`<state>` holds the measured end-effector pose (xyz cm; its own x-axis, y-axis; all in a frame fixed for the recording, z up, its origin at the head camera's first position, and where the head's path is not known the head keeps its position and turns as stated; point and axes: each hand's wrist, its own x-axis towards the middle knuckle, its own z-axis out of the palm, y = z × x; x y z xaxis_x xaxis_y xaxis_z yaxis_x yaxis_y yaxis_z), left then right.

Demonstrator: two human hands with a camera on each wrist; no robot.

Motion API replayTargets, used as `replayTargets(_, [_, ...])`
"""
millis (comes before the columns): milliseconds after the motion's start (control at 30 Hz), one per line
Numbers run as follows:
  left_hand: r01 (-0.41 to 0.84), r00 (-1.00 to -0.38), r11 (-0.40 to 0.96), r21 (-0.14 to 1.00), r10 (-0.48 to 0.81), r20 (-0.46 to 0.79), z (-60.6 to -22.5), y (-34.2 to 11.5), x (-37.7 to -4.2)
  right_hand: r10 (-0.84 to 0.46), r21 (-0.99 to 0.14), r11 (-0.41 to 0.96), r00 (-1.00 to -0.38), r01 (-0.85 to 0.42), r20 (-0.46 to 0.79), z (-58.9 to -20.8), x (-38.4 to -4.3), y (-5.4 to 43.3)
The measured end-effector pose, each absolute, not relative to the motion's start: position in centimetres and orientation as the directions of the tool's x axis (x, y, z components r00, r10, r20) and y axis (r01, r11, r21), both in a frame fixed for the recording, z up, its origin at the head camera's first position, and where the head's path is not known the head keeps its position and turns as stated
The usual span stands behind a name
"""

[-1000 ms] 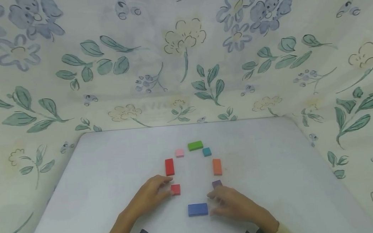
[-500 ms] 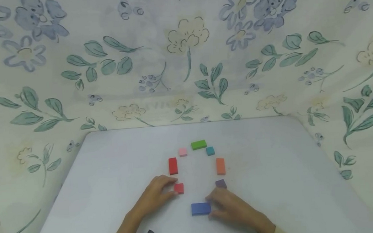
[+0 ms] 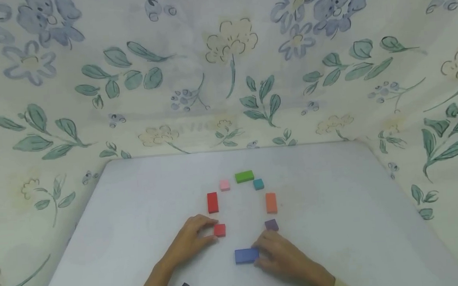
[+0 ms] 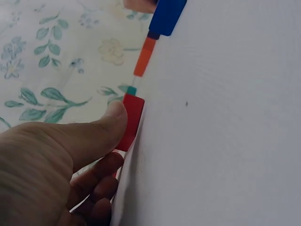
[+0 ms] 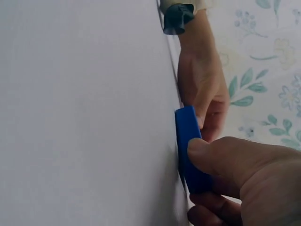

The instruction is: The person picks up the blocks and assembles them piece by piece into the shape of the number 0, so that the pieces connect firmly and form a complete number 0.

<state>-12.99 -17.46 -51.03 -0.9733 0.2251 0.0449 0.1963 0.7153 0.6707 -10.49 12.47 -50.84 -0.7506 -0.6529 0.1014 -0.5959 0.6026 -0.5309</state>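
Observation:
My left hand (image 3: 191,237) has its thumb and forefinger on either side of a small square red block (image 3: 220,230). In the left wrist view the thumb presses against that red block (image 4: 134,120), and the other fingers curl below it. My right hand (image 3: 281,253) grips the right end of a long blue block (image 3: 245,256), fingers at its far edge and thumb at its near edge. The right wrist view shows the thumb on the side of the blue block (image 5: 190,150). A small purple block (image 3: 271,225) lies just beyond the right hand's knuckles.
Further blocks complete a loose ring on the white table (image 3: 156,182): a long red block (image 3: 212,202), a pink block (image 3: 225,185), a green block (image 3: 244,176), a teal block (image 3: 258,184) and an orange block (image 3: 271,203). Floral cloth (image 3: 193,75) hangs behind the table.
My right hand has moved left from beside the purple block and taken hold of the blue block's right end. My left hand stays at the small red block. The head view shifts slightly.

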Motion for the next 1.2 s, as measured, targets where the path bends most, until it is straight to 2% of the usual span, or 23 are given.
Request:
replayTargets(300, [0.281, -0.955, 0.705, 0.651, 0.276, 0.112, -51.3, -17.3, -12.6, -0.651, -0.515, 0.600, -0.748, -0.612, 0.129, -51.5, -10.1, 12.4])
replayTargets(600, [0.345, -0.909, 0.647, 0.680, 0.410, 0.071, -51.2, -16.6, -11.9, -0.643, -0.555, 0.608, -0.762, -0.568, 0.074, -51.4, -9.9, 12.3])
replayTargets(867, [0.403, -0.893, 0.655, 0.639, 0.434, 0.119, -50.9, -16.3, -12.0, -0.645, -0.530, 0.605, -0.756, -0.595, 0.112, -51.4, -10.2, 12.2])
replayTargets(1200, [0.389, -0.898, 0.676, 0.626, 0.431, 0.092, -50.7, -16.3, -12.0, -0.641, -0.512, 0.618, -0.759, -0.597, 0.111, -51.4, -10.2, 12.2])
